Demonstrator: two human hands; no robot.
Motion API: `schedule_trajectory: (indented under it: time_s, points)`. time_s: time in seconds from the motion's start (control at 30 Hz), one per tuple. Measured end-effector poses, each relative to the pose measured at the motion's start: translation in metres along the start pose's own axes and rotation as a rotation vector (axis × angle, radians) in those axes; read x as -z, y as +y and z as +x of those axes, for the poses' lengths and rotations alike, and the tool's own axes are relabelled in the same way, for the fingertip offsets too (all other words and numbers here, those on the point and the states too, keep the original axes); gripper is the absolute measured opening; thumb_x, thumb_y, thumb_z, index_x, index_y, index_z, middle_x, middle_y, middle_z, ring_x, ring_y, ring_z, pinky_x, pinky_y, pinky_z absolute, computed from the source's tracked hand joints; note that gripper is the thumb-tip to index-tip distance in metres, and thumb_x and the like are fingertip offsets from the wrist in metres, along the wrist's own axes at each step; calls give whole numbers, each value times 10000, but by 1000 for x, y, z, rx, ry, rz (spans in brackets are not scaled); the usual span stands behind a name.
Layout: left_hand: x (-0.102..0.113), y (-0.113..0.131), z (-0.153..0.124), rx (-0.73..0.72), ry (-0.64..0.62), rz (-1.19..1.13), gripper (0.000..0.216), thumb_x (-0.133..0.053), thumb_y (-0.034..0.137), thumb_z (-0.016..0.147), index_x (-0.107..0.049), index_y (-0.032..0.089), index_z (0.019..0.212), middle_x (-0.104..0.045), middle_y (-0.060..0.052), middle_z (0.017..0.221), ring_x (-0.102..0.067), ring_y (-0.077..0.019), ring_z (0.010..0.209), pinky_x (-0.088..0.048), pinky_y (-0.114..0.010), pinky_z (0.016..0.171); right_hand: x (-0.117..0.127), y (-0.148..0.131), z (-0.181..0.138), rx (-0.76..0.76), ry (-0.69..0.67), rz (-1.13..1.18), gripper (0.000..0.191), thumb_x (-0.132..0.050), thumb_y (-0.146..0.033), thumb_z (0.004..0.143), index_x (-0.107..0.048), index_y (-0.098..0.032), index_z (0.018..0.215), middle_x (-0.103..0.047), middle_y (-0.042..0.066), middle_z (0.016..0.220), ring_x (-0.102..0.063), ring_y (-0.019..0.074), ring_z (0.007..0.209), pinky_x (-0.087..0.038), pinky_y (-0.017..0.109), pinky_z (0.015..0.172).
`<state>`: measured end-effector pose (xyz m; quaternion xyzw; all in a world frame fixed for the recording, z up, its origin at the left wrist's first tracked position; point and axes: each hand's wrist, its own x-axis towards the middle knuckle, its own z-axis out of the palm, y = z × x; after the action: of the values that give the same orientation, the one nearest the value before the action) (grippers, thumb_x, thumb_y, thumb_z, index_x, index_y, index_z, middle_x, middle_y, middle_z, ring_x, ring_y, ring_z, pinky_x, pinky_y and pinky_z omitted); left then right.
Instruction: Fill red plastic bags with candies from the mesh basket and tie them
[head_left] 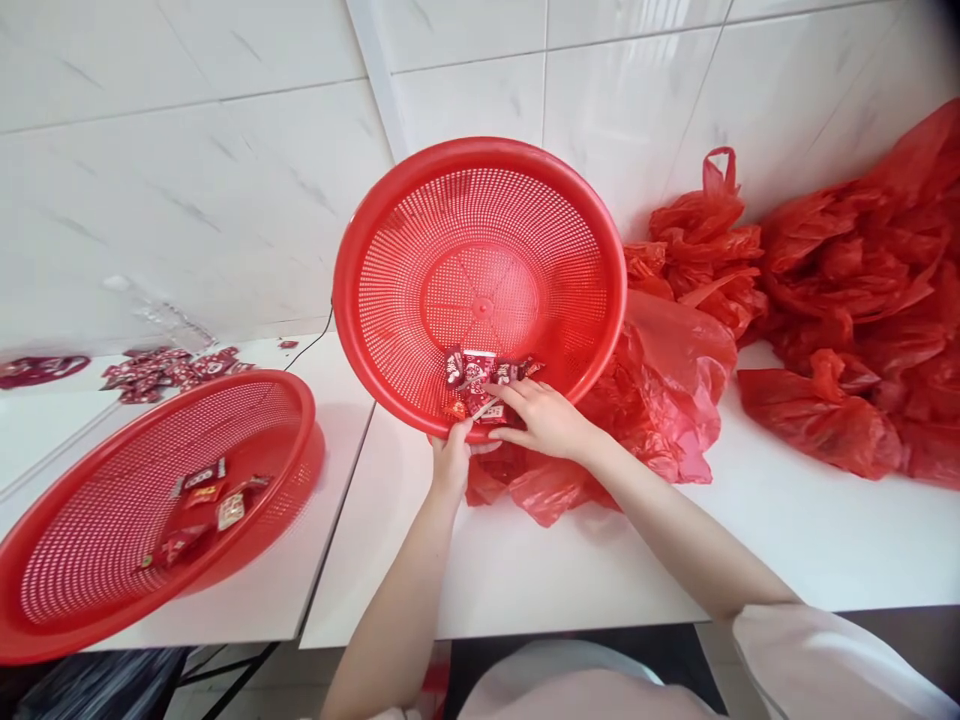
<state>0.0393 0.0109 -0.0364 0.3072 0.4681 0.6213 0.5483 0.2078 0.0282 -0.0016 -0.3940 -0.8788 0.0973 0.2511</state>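
Observation:
A large red plastic colander basket (480, 152) is tilted toward me, its open mouth facing me. Small red wrapped packets (478, 370) lie gathered at its lower inner side. My left hand (451, 462) grips the lower rim, thumb on the rim and fingers partly hidden beneath it. My right hand (551, 420) reaches over the same rim, its fingers stretched out onto the packets and its thumb apart from them. I see no packet clearly enclosed in the right hand. Red plastic bags (555, 485) lie under and beside the basket.
On the left, a second red colander basket (307, 400) leans with several packets (231, 510) inside. Behind it lies a pile of red packets (161, 372) near the tiled wall. More crumpled red bags (847, 270) fill the right of the white table (825, 540). A seam divides the tables.

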Motion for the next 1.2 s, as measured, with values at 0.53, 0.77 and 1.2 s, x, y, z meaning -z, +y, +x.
schedule_trajectory:
  time_s: [0.53, 0.77, 1.2]
  points:
    - [13, -1, 13, -140, 59, -33, 455, -680, 269, 685, -587, 205, 1126, -679, -41, 1000, -691, -214, 818, -623, -361, 634, 23, 3, -4, -274, 197, 524, 477, -595, -515, 867, -423, -180, 574, -420, -60, 485, -408, 74, 451, -294, 198, 461]
    - [20, 6, 22, -216, 131, -93, 515, -664, 238, 674, -569, 218, 1179, -656, -60, 1136, -680, -211, 864, -609, -365, 701, 28, -5, -6, -129, 50, 420, 388, -605, -445, 886, -549, -165, 624, -517, -41, 552, -465, 82, 513, -374, 205, 540]
    - [3, -10, 2, -81, 45, -52, 470, -694, 301, 715, -603, 187, 1161, -702, -80, 1055, -701, -231, 832, -611, -350, 674, 22, -7, -4, 89, 156, 155, 571, -533, -486, 929, -447, -202, 1416, -441, 118, 1488, -403, 263, 1372, -362, 452, 1117]
